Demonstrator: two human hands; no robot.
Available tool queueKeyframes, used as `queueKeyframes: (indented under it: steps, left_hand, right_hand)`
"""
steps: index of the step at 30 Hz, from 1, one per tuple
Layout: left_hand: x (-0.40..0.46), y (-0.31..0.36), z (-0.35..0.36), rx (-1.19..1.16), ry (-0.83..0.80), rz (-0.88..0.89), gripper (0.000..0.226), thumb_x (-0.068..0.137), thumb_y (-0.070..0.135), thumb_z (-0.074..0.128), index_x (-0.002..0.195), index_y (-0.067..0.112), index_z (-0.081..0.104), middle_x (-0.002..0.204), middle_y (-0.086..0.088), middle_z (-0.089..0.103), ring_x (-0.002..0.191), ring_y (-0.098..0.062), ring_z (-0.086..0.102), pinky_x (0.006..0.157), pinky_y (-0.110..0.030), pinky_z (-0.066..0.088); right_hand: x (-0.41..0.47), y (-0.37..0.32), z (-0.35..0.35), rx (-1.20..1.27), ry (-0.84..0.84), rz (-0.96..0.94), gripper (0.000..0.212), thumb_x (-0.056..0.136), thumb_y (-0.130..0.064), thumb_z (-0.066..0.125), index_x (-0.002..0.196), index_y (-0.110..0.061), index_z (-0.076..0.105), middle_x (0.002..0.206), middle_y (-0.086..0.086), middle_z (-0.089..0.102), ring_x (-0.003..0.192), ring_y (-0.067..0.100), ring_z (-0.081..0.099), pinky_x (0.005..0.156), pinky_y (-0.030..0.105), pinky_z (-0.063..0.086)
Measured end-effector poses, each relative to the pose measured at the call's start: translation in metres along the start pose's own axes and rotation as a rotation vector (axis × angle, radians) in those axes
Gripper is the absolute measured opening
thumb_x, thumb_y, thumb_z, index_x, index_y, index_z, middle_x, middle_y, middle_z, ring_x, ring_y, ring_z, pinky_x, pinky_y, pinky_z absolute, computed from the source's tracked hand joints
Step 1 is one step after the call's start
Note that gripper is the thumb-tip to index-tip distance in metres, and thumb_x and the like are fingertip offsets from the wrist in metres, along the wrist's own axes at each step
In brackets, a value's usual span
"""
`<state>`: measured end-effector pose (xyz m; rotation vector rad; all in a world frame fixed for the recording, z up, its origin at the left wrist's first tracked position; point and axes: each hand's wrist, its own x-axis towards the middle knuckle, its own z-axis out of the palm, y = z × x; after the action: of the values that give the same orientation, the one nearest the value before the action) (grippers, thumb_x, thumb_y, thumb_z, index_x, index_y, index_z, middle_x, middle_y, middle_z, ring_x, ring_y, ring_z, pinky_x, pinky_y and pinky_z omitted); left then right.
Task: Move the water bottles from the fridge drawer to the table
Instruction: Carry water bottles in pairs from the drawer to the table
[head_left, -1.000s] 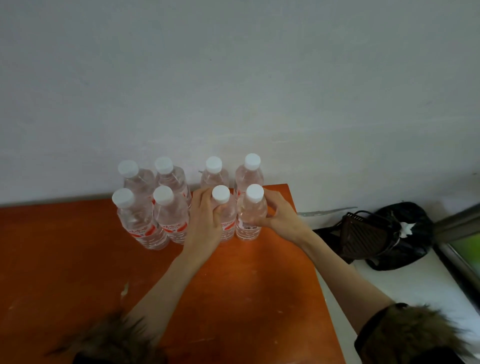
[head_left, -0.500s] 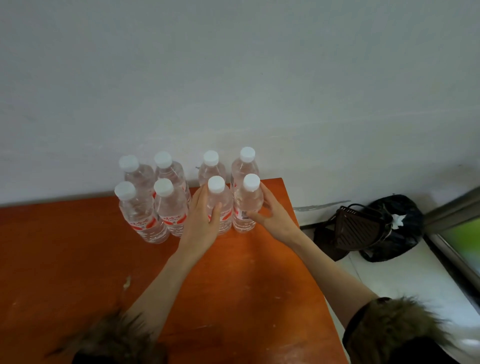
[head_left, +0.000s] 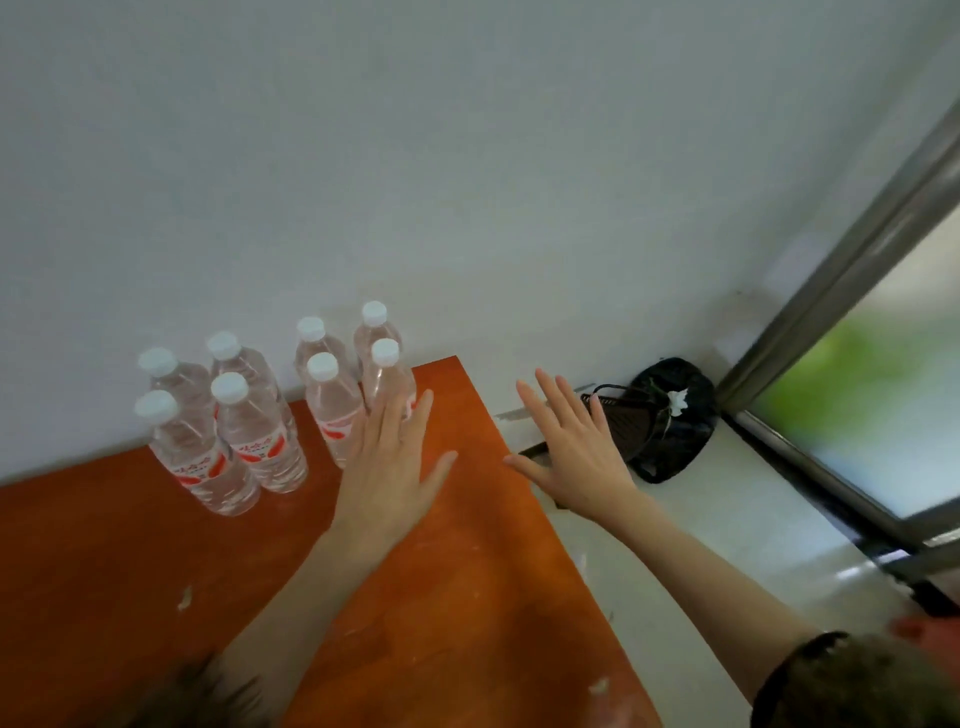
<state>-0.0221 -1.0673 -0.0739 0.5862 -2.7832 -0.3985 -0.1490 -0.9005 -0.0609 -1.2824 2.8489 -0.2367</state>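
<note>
Bare left hand — flat, empty — right hand likewise

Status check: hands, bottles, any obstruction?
Left hand and right hand open, holding nothing. Eight water bottles upright on orange table. No obstruction visible.

Soft daylight from the window, motion-blurred, wide-angle bending at edges.

Bottles on table, against wall
</note>
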Motion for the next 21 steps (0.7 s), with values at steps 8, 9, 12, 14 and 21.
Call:
queueKeyframes:
  steps: [8, 9, 12, 14, 21]
  left_hand:
    - [-0.021, 0.17, -0.022, 0.058, 0.046, 0.496, 0.074, 0.084, 0.063, 0.021, 0.147, 0.027, 0.012, 0.156, -0.009, 0.012, 0.144, -0.027, 0.006, 0.112, -0.048, 0.006]
    - [-0.033, 0.195, -0.023, 0.047, 0.042, 0.543, 0.074, 0.083, 0.064, 0.02, 0.147, 0.028, 0.013, 0.156, -0.008, 0.012, 0.144, -0.028, 0.006, 0.113, -0.049, 0.006]
    - [-0.078, 0.268, -0.027, -0.021, 0.06, 0.68, 0.072, 0.083, 0.063, 0.023, 0.147, 0.029, 0.016, 0.156, -0.007, 0.014, 0.144, -0.028, 0.008, 0.113, -0.05, 0.005]
    - [-0.114, 0.315, -0.027, -0.074, 0.051, 0.776, 0.07, 0.084, 0.06, 0.027, 0.146, 0.027, 0.021, 0.154, -0.009, 0.021, 0.143, -0.03, 0.014, 0.112, -0.052, 0.011]
    - [-0.229, 0.467, -0.01, -0.165, 0.003, 1.078, 0.069, 0.085, 0.06, 0.029, 0.144, 0.024, 0.027, 0.152, -0.01, 0.027, 0.14, -0.032, 0.023, 0.111, -0.057, 0.021]
  right_hand:
    - [-0.172, 0.091, -0.085, -0.286, 0.233, 0.282, 0.087, 0.075, -0.077, 0.025, 0.146, -0.028, 0.02, 0.155, 0.007, 0.022, 0.142, 0.03, 0.017, 0.109, 0.058, 0.014]
    - [-0.201, 0.101, -0.092, -0.308, 0.238, 0.328, 0.087, 0.074, -0.077, 0.025, 0.146, -0.028, 0.019, 0.155, 0.007, 0.021, 0.143, 0.029, 0.018, 0.109, 0.059, 0.016]
    - [-0.295, 0.127, -0.111, -0.376, 0.259, 0.473, 0.089, 0.073, -0.078, 0.025, 0.147, -0.029, 0.012, 0.156, 0.006, 0.018, 0.143, 0.03, 0.017, 0.108, 0.061, 0.02]
    - [-0.359, 0.137, -0.122, -0.395, 0.271, 0.559, 0.088, 0.073, -0.077, 0.026, 0.146, -0.03, 0.012, 0.156, 0.007, 0.019, 0.142, 0.032, 0.02, 0.108, 0.061, 0.02]
    - [-0.56, 0.163, -0.155, -0.4, 0.28, 0.879, 0.088, 0.074, -0.076, 0.03, 0.148, -0.031, 0.011, 0.157, 0.007, 0.012, 0.144, 0.031, 0.013, 0.111, 0.06, 0.013]
